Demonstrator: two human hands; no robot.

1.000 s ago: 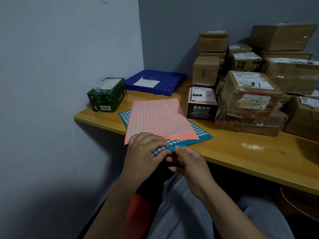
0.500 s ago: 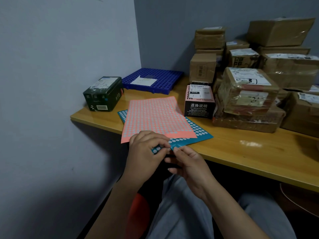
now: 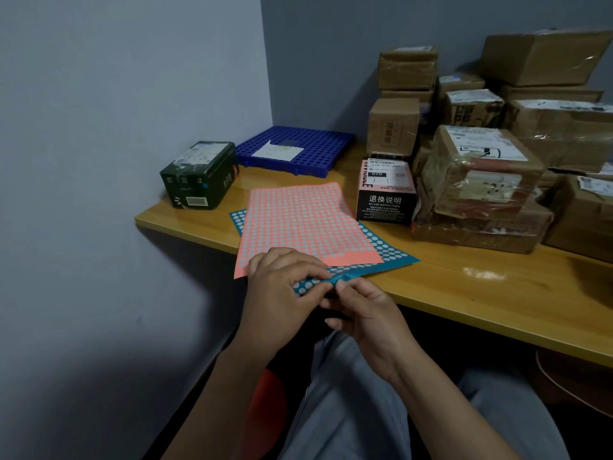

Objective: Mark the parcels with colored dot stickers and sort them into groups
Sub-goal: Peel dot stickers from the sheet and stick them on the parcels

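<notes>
Hands: left hand (image 3: 282, 287) and right hand (image 3: 368, 313) both pinch teal sticker sheet (image 3: 391, 257), just below pink sheet (image 3: 298, 220) | Risk: creased edge may tear a dot.

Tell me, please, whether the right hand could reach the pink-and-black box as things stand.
Probably yes: only the flat pink sheet and teal sheet lie between the right hand and the pink-and-black box. It must first release the teal sheet's edge.
</notes>
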